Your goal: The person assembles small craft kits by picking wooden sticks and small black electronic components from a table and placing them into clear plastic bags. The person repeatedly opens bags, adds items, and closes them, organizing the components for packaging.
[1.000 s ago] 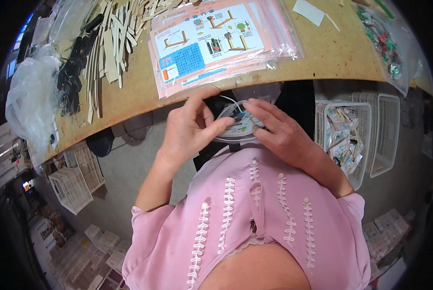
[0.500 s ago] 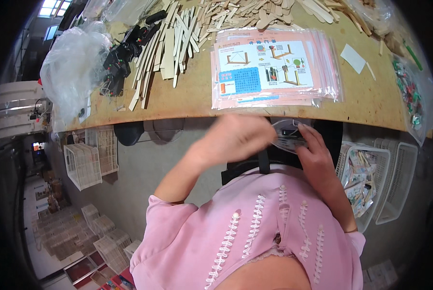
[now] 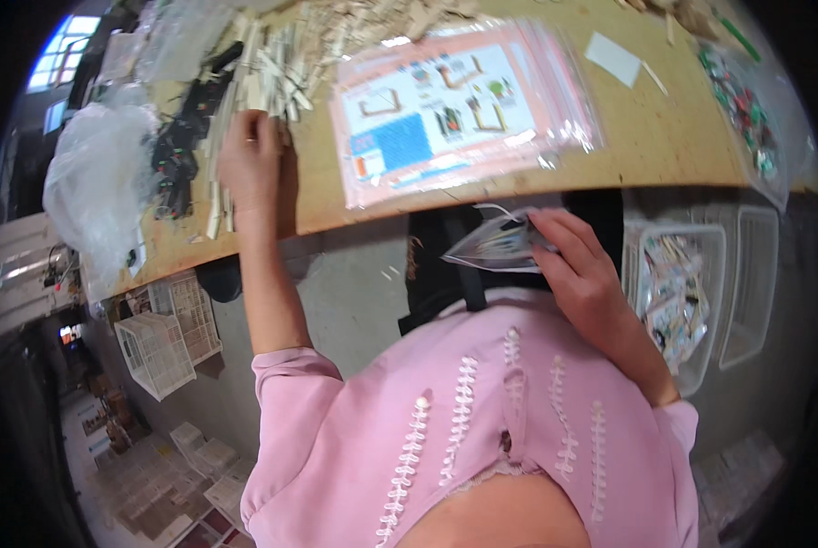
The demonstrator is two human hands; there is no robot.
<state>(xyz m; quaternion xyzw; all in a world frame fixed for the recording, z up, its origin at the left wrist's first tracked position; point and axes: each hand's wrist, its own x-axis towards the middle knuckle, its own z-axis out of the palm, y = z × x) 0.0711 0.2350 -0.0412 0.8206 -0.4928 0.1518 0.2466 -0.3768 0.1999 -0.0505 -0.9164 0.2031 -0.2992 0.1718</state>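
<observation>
My left hand (image 3: 252,164) reaches onto the pile of thin wooden sticks (image 3: 285,78) at the left of the table. Its fingers are bent and drawn together; whatever is between them is hidden. Below the table's front edge, my right hand (image 3: 578,254) grips a small clear plastic bag (image 3: 493,245) by its right side. Several small pieces show inside the bag, and a pale loop of string or wire stands at its top. A stack of pink printed sheets in clear bags (image 3: 445,110) lies on the table between and beyond my hands.
Black wired parts (image 3: 176,164) and a crumpled clear plastic bag (image 3: 98,183) lie at the table's left. A bag of red and green parts (image 3: 747,119) hangs over the right edge. Filled packets sit in a white basket (image 3: 674,301) at my right. White crates (image 3: 156,352) stand lower left.
My left hand has left the small bag and moved left and away onto the wooden sticks. My right hand still holds the bag, now tilted sideways. The whole view has turned slightly.
</observation>
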